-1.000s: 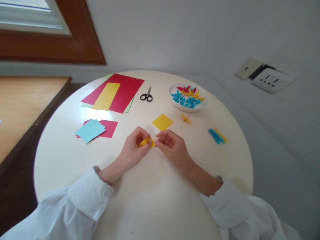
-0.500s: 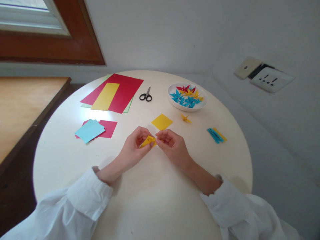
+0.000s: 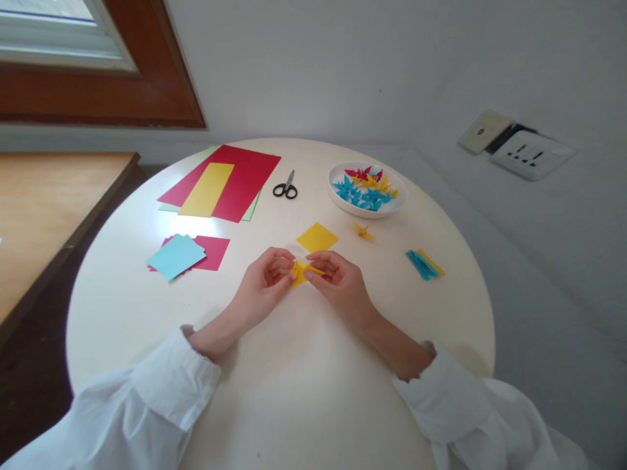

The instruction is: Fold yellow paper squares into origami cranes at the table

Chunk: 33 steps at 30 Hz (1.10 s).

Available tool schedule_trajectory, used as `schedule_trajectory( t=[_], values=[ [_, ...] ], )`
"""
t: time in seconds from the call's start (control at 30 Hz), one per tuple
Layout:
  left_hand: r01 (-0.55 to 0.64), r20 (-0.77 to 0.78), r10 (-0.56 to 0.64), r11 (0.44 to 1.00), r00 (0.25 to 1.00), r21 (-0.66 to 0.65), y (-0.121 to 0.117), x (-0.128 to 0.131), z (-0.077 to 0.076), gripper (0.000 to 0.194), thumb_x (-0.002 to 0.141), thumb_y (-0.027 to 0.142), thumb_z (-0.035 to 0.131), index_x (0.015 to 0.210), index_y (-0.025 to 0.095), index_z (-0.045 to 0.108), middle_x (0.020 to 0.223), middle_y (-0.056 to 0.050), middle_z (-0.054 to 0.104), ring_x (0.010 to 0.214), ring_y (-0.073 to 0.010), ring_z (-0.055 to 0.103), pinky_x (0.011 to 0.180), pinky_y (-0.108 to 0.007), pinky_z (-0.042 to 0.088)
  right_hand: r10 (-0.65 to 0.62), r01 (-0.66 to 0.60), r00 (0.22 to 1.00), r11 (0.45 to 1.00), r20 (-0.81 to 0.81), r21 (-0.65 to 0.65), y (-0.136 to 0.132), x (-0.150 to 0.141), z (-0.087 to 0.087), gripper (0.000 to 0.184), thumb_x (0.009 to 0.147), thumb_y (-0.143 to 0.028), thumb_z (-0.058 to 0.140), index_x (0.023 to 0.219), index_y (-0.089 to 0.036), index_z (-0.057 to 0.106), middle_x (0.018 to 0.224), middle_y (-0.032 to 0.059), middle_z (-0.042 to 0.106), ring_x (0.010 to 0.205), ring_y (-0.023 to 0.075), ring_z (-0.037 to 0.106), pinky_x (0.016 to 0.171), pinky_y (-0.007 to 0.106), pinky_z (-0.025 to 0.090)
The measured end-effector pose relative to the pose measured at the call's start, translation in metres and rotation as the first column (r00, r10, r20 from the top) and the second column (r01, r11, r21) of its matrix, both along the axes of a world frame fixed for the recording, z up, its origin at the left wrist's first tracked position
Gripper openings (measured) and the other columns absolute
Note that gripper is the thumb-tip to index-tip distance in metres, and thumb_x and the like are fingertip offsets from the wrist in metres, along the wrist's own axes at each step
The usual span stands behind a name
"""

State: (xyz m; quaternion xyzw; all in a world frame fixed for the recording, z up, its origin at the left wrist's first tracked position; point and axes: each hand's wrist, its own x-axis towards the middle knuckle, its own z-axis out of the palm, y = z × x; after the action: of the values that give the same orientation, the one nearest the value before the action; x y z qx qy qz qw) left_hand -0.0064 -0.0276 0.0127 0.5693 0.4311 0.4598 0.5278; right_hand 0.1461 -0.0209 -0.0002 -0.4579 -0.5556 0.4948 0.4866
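Between my two hands is a small yellow paper crane point(image 3: 300, 272), partly hidden by the fingers. My left hand point(image 3: 264, 281) pinches its left side with thumb and fingertips. On its right side my right hand point(image 3: 339, 282) grips it, the thumb lying over the paper and a pointed tip showing by the fingers. Just beyond the fingertips lies a flat yellow paper square point(image 3: 317, 237). A finished yellow crane point(image 3: 363, 231) rests on the table to the right of that square.
A white dish point(image 3: 337, 205) holds several red, yellow and blue cranes. Black-handled scissors point(image 3: 285, 187) lie beside large red sheets point(image 3: 249, 173) with a yellow strip point(image 3: 206, 189). Light-blue squares point(image 3: 176, 256) are at left, narrow folded blue papers point(image 3: 421, 266) at right, on the round table point(image 3: 304, 391).
The yellow folded paper has shifted rightward and turned between my fingers, so more of it shows by my right hand. My right hand has taken hold of its right side.
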Motion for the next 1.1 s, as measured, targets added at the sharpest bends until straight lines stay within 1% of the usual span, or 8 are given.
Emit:
schedule_trajectory(
  t=[0.13, 0.3, 0.5, 0.77, 0.87, 0.93, 1.0, 1.1],
  values=[
    [0.001, -0.052, 0.001, 0.999, 0.999, 0.041, -0.0003, -0.0012, -0.0031, 0.019, 0.074, 0.022, 0.06, 0.088, 0.018, 0.049, 0.075, 0.001, 0.055, 0.068, -0.0097, 0.054, 0.061, -0.022, 0.044, -0.001, 0.001, 1.0, 1.0, -0.001, 0.012, -0.0004, 0.0008, 0.0004, 0.02, 0.066, -0.024, 0.065, 0.085, -0.02, 0.058, 0.082, 0.0018, 0.063, 0.077, 0.0133, 0.061, 0.072, 0.028, 0.051],
    [0.006, -0.085, -0.001, 0.998, 0.996, 0.067, -0.0019, -0.002, -0.0037, 0.017, 0.075, 0.02, 0.058, 0.089, 0.018, 0.049, 0.079, 0.0, 0.055, 0.072, -0.0104, 0.056, 0.064, -0.023, 0.046, 0.003, -0.003, 1.0, 0.999, 0.001, 0.043, -0.0004, 0.0015, 0.0007, 0.019, 0.066, -0.022, 0.064, 0.083, -0.02, 0.057, 0.074, -0.0002, 0.061, 0.072, 0.0124, 0.06, 0.067, 0.026, 0.051],
    [0.003, -0.136, 0.01, 0.996, 0.991, 0.095, -0.001, -0.002, -0.0063, 0.018, 0.074, 0.02, 0.058, 0.089, 0.019, 0.049, 0.081, -0.001, 0.056, 0.074, -0.0113, 0.056, 0.067, -0.025, 0.047, -0.001, 0.001, 1.0, 1.0, 0.017, 0.016, -0.0007, 0.0004, 0.0007, 0.023, 0.066, -0.023, 0.065, 0.088, -0.021, 0.058, 0.083, 0.0015, 0.063, 0.079, 0.0132, 0.06, 0.071, 0.027, 0.051],
    [0.015, -0.162, 0.007, 0.99, 0.987, 0.137, -0.002, -0.0031, -0.01, 0.017, 0.075, 0.018, 0.056, 0.091, 0.019, 0.049, 0.088, -0.003, 0.059, 0.082, -0.013, 0.059, 0.074, -0.028, 0.049, -0.005, 0.004, 1.0, 1.0, 0.021, 0.03, -0.0001, 0.0007, 0.0033, 0.019, 0.065, -0.023, 0.065, 0.083, -0.019, 0.059, 0.079, 0.0019, 0.064, 0.074, 0.0131, 0.061, 0.069, 0.027, 0.051],
    [-0.008, -0.264, 0.077, 0.967, 0.961, 0.254, -0.0015, -0.0053, -0.0086, 0.021, 0.075, 0.017, 0.057, 0.095, 0.02, 0.052, 0.099, -0.006, 0.06, 0.094, -0.0166, 0.058, 0.086, -0.033, 0.047, 0.004, -0.004, 1.0, 1.0, 0.021, 0.023, -0.0003, 0.0012, 0.0045, 0.019, 0.065, -0.023, 0.065, 0.082, -0.019, 0.06, 0.078, 0.0018, 0.064, 0.073, 0.013, 0.061, 0.069, 0.027, 0.051],
    [0.007, -0.345, 0.132, 0.928, 0.929, 0.372, -0.0013, -0.0072, -0.0071, 0.023, 0.075, 0.016, 0.057, 0.098, 0.021, 0.056, 0.108, -0.008, 0.057, 0.104, -0.019, 0.054, 0.092, -0.036, 0.043, 0.012, -0.013, 1.0, 1.0, 0.024, 0.018, -0.0004, 0.0014, 0.0048, 0.019, 0.065, -0.023, 0.065, 0.083, -0.019, 0.059, 0.077, 0.0015, 0.064, 0.071, 0.0127, 0.061, 0.067, 0.027, 0.051],
    [0.048, -0.393, 0.152, 0.889, 0.907, 0.456, -0.0014, -0.0087, -0.0062, 0.022, 0.077, 0.015, 0.056, 0.097, 0.022, 0.059, 0.114, -0.009, 0.054, 0.108, -0.0199, 0.052, 0.092, -0.037, 0.044, 0.025, -0.026, 0.999, 1.0, 0.035, 0.011, -0.0004, 0.0015, 0.0045, 0.02, 0.065, -0.023, 0.065, 0.084, -0.019, 0.059, 0.074, 0.0007, 0.063, 0.069, 0.0127, 0.06, 0.065, 0.027, 0.05],
    [0.093, -0.423, 0.149, 0.861, 0.894, 0.5, -0.0017, -0.0101, -0.0065, 0.02, 0.078, 0.014, 0.054, 0.093, 0.024, 0.063, 0.114, -0.009, 0.052, 0.109, -0.02, 0.051, 0.091, -0.036, 0.045, 0.03, -0.03, 0.998, 1.0, 0.049, 0.002, -0.0001, 0.0015, 0.0038, 0.022, 0.065, -0.024, 0.065, 0.086, -0.019, 0.059, 0.071, 0.0001, 0.062, 0.068, 0.013, 0.06, 0.064, 0.027, 0.05]
  ],
)
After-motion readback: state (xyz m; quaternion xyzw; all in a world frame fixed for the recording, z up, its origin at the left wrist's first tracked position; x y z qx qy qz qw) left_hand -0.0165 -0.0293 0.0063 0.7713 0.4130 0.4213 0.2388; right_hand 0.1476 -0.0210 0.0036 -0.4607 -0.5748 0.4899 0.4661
